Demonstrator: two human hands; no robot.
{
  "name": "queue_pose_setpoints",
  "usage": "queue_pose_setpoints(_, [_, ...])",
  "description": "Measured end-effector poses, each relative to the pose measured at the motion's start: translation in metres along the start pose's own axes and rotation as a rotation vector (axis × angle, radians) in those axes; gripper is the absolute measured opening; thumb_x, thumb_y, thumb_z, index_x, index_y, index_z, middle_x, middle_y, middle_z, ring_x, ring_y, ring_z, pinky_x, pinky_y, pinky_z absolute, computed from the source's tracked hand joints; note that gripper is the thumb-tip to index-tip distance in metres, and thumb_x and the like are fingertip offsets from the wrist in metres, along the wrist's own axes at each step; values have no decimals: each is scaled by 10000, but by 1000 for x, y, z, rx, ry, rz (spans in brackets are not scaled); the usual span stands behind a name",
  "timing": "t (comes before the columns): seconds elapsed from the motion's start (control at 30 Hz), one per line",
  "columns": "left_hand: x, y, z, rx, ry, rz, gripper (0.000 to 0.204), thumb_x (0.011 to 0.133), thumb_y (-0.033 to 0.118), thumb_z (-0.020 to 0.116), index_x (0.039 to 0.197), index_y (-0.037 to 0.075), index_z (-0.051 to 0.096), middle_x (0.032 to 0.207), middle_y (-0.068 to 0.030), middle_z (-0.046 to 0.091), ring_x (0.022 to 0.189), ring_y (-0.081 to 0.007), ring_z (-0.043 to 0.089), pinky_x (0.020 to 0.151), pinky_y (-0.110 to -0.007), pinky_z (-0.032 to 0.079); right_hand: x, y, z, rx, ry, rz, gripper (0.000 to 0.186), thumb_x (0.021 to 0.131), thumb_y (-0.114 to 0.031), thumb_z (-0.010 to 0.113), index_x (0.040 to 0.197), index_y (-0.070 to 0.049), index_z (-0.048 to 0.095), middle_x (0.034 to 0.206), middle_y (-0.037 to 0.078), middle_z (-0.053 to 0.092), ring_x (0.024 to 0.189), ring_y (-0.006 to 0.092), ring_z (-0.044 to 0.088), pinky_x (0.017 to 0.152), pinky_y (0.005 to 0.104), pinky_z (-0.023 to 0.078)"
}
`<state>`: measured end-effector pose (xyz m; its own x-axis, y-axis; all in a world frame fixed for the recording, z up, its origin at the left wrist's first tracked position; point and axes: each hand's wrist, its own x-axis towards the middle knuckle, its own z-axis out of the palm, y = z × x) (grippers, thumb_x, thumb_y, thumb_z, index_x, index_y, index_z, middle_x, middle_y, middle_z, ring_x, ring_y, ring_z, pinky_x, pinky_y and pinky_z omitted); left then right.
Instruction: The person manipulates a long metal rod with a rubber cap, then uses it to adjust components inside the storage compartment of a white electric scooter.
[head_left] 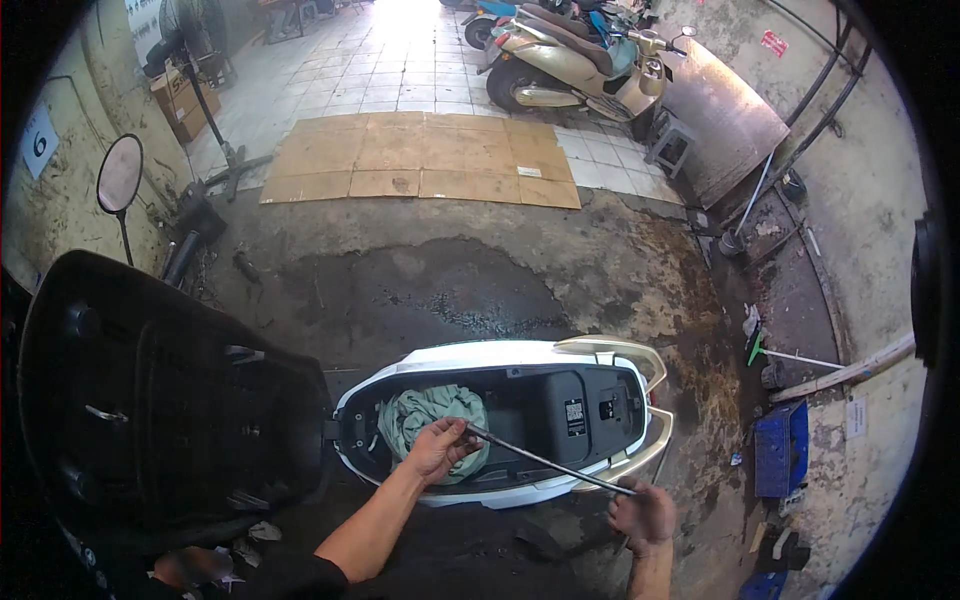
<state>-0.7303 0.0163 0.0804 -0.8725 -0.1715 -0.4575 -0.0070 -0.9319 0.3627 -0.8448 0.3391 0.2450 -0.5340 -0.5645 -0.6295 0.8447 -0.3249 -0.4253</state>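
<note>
A long, thin, dark rod (548,461) slants over the near edge of a white scooter (465,354). My left hand (438,450) pinches its upper left end between thumb and fingers. At its lower right end, my right hand (643,515) has its fingers curled round it. Below the rod lies the scooter's open black under-seat storage compartment (515,405). A crumpled pale green cloth (425,408) fills the compartment's left part, behind and beside my left hand. The dark scooter seat (190,390) is tipped up on the left. Gold grab rails (625,350) curve round the scooter's right end.
Flattened cardboard (420,160) covers part of the floor ahead. A beige scooter (585,65) is parked beyond, near a grey stool (672,140). A blue crate (780,450) stands by the right wall. A pedestal fan (195,70) and a mirror (121,174) are at left.
</note>
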Motion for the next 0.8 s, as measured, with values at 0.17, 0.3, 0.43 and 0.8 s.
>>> queue_pose_setpoints(0.17, [-3,-19,-2,29,-48,-144,214,954,182,604,1052,-3,565,956,-104,623,880,-224,637,832,-396,557,14,17,-6,205,-155,-382,516,865,-314,510,1314,-63,545,788,116,565,718,243,523,663,388,418])
queue_pose_setpoints(0.3, [-5,-48,-7,15,6,-220,223,954,186,604,1070,6,543,960,-101,614,849,-218,630,799,-391,565,29,23,-11,-512,-8,-472,394,885,-114,628,1265,-40,553,967,150,637,775,263,646,679,406,546])
queue_pose_setpoints(0.43, [1,-55,19,137,75,-286,269,955,204,608,1111,-8,552,981,-89,623,832,-204,632,779,-369,569,40,40,-37,-497,149,-497,236,910,-61,636,1120,33,583,1005,173,664,876,272,682,772,398,595])
queue_pose_setpoints(0.8, [109,-143,123,1496,-308,61,373,947,326,530,1283,176,592,1045,-169,682,957,-354,652,840,-441,504,17,10,-94,-390,690,-915,193,907,-67,644,1042,6,527,988,145,633,869,293,680,768,384,601])
